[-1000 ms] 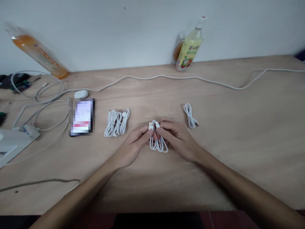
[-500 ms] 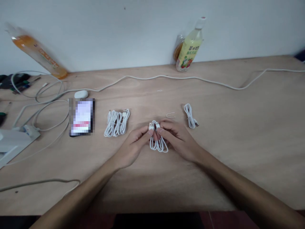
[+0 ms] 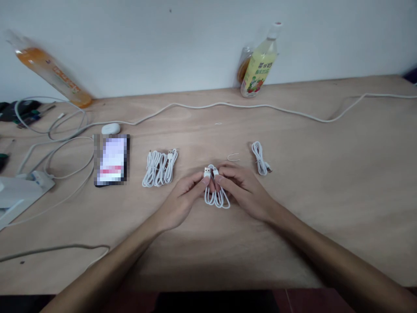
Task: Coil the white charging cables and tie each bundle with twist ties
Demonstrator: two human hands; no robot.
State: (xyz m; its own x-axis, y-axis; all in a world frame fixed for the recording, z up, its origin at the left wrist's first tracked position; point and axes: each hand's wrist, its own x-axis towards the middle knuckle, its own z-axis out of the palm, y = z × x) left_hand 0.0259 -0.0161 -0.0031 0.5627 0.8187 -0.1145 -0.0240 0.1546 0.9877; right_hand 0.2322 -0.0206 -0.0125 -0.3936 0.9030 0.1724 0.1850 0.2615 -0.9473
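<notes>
Well, our left hand (image 3: 182, 200) and right hand (image 3: 249, 193) each pinch a plug (image 3: 207, 172) of the coiled white cable (image 3: 223, 203), between the front and back edges of the worktop (image 3: 309, 182) — we should press lightly, twisting nothing.

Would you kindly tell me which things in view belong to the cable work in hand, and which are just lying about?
Likely part of the job:
USB cable, in the left hand and right hand
cable bundles
coiled cable
thin white strand

Likely lying about:
phone
white case
orange bottle
yellow bottle
long white cord
</notes>
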